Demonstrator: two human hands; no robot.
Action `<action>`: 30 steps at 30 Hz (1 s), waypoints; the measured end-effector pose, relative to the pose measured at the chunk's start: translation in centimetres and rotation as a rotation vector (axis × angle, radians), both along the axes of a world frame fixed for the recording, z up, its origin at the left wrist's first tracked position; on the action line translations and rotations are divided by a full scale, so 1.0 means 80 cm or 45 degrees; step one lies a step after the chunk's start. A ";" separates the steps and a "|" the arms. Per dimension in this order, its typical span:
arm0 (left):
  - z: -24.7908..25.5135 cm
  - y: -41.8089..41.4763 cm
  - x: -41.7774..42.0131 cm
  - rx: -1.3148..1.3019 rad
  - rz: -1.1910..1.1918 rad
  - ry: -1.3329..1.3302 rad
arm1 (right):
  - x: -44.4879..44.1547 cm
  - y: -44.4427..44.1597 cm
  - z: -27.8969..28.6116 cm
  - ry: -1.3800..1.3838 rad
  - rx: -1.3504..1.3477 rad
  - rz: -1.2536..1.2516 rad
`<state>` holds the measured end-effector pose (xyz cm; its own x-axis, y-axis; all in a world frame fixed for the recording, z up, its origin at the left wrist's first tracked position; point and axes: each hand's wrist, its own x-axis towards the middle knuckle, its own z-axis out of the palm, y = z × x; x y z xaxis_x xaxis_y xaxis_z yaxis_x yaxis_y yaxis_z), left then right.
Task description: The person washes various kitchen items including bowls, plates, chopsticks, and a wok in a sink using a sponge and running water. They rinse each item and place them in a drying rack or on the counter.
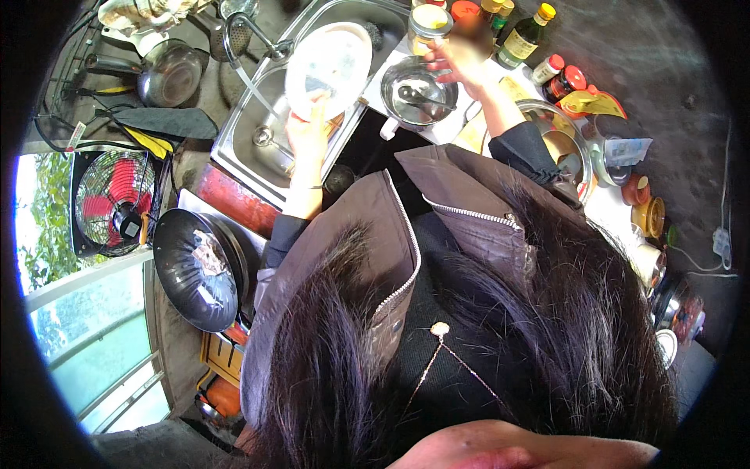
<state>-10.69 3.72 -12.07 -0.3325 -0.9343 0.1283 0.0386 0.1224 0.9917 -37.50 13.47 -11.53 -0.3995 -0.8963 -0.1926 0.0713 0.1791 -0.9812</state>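
My left hand (pixel 309 133) grips the near edge of a white oval plate (pixel 331 64), which is tilted over the double-basin stainless steel sink (pixel 240 132). Beside the plate, a thin stream of water runs from the faucet (pixel 253 35) into the basin. My right hand (pixel 460 67) is raised at the far edge of a metal bowl (pixel 417 79), fingers spread, near a lidded jar (pixel 430 26). A ladle or spoon (pixel 413 95) lies in the bowl. Whether the right fingers touch the blurred round thing behind them cannot be told.
Bottles, including a green glass one (pixel 520 42), and red-capped jars (pixel 565 82) line the counter at the right. A large glass-lidded pan (pixel 580 126) stands near my right sleeve. At the left are a black wok (pixel 196 269), a saucepan (pixel 170 73) and a fan (pixel 117 205).
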 end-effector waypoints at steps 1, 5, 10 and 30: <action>0.007 -0.001 -0.007 -0.381 -0.026 -0.112 | 0.009 0.005 0.027 -0.391 -0.038 0.011; 0.035 0.004 -0.052 -1.375 -0.355 -0.280 | 0.012 -0.008 0.034 -0.829 -0.248 0.023; 0.011 0.001 -0.083 -1.301 -0.169 -0.561 | -0.010 0.008 0.020 -0.250 -0.303 -0.109; -0.085 0.029 -0.075 0.147 -0.324 -0.265 | -0.026 0.056 -0.089 -0.388 -0.084 -0.570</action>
